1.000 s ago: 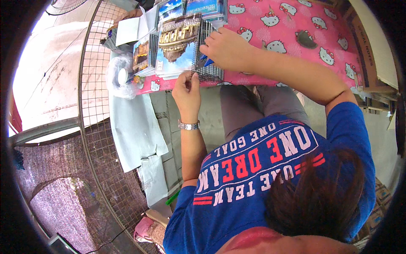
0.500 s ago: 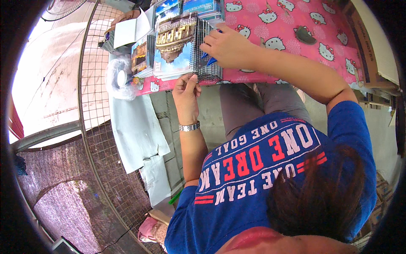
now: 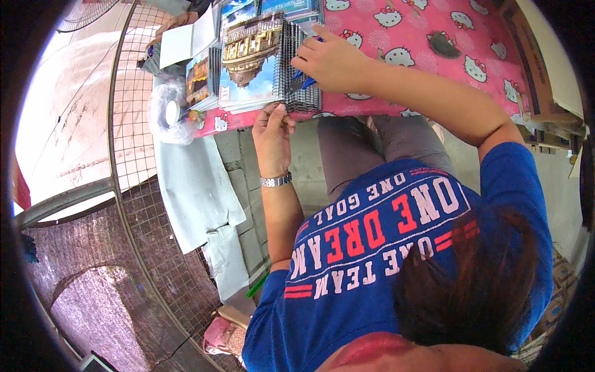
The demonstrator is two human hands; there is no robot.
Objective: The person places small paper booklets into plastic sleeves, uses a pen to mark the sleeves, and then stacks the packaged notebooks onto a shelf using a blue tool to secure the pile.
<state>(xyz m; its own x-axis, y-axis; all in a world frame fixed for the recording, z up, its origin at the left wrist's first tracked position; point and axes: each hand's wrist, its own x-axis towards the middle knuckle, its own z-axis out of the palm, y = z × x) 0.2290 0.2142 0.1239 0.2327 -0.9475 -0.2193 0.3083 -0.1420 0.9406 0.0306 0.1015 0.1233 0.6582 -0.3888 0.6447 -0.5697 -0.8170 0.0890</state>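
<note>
A stack of wire-bound booklets [image 3: 253, 68] with a building photo on the cover lies at the table's near edge. Its black wire spines face right. At the stack's lower right corner, my left hand [image 3: 273, 123] is closed, thumb and fingers pinching the edge of a booklet. My right hand [image 3: 331, 62] is wrapped round blue-handled pliers [image 3: 308, 83], whose dark jaws sit against the wire spines. The palm hides part of the handles.
More booklets [image 3: 198, 80] stand left of the stack, and others [image 3: 288, 9] lie behind it. A clear plastic bag [image 3: 162, 118] hangs at the table's left edge. On the pink patterned tablecloth [image 3: 421, 59] lies a dark half-round object [image 3: 445, 44]. Cardboard boxes [image 3: 527, 59] stand at right.
The whole view has shifted slightly, so the table sits a little higher and further left. The pliers have tilted a little at the spines. My left hand keeps its place at the corner.
</note>
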